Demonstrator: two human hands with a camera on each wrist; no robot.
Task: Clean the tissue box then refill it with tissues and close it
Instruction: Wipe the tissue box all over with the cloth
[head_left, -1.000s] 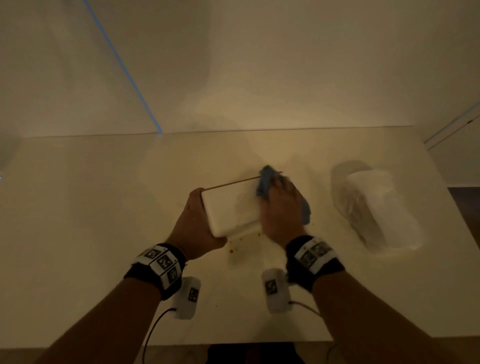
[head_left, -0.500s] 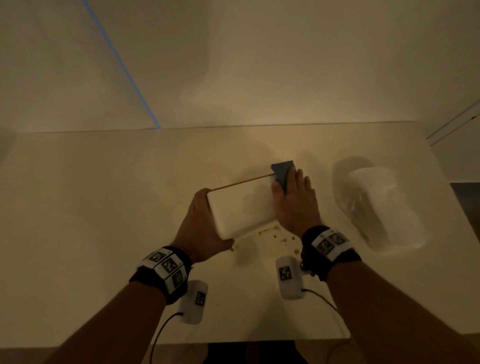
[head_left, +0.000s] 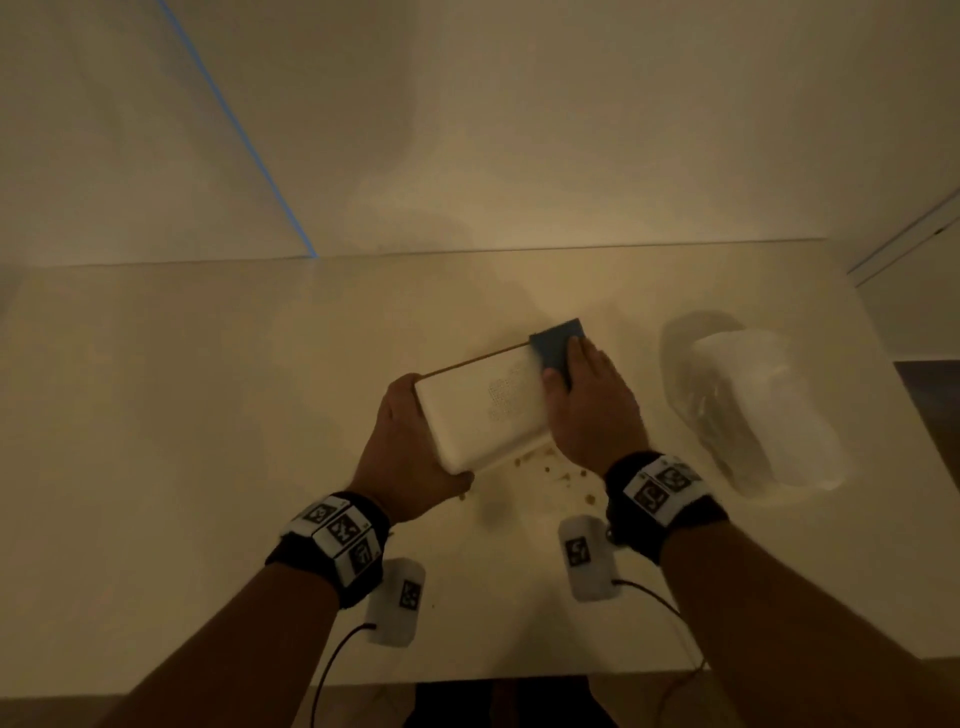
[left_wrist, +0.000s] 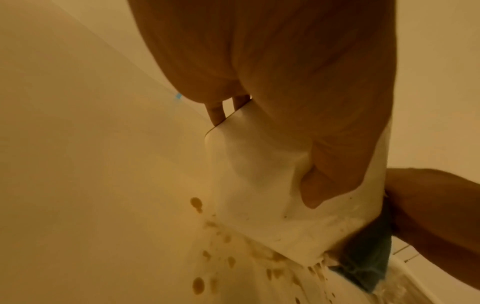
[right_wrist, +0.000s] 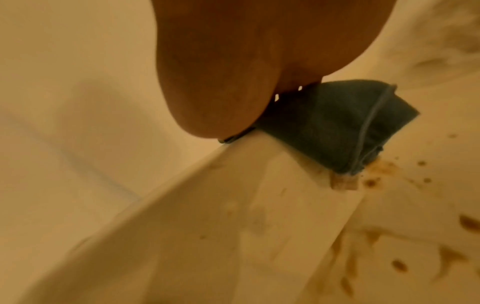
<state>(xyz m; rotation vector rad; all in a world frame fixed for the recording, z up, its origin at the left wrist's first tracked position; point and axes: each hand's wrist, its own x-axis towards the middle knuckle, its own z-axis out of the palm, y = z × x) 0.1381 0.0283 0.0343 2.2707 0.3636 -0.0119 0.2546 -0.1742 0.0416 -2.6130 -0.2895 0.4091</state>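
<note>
Pressing a folded blue cloth (head_left: 556, 345) against the right end of the white tissue box (head_left: 483, 410), the right hand (head_left: 589, 410) lies with fingers straight and close together, flat over the cloth, the wrist angled toward the lower right of the head view. Against a second ago, the cloth is no longer bunched on the box's top face: it now sits squared at the box's far right corner, and the hand has slid off the top to the box's right side. More of the top face shows, including a patch of small dots near its right half. Brown crumbs and drips (head_left: 561, 470) now lie exposed on the table (head_left: 156, 415) just below the box's near edge; they were mostly covered before.

The left hand (head_left: 410, 457) grips the box's left end, thumb on the near face and fingers wrapped behind; in the left wrist view the thumb (left_wrist: 324, 179) presses the white side while two fingertips (left_wrist: 217, 113) peek past the far edge. The box sits at the centre of the frame, tilted, its near edge toward the table. In the right wrist view the cloth (right_wrist: 345, 123) hangs over the box's edge beside the stains.

A plastic-wrapped tissue pack (head_left: 763, 410) lies at the right, apart from the hands.
</note>
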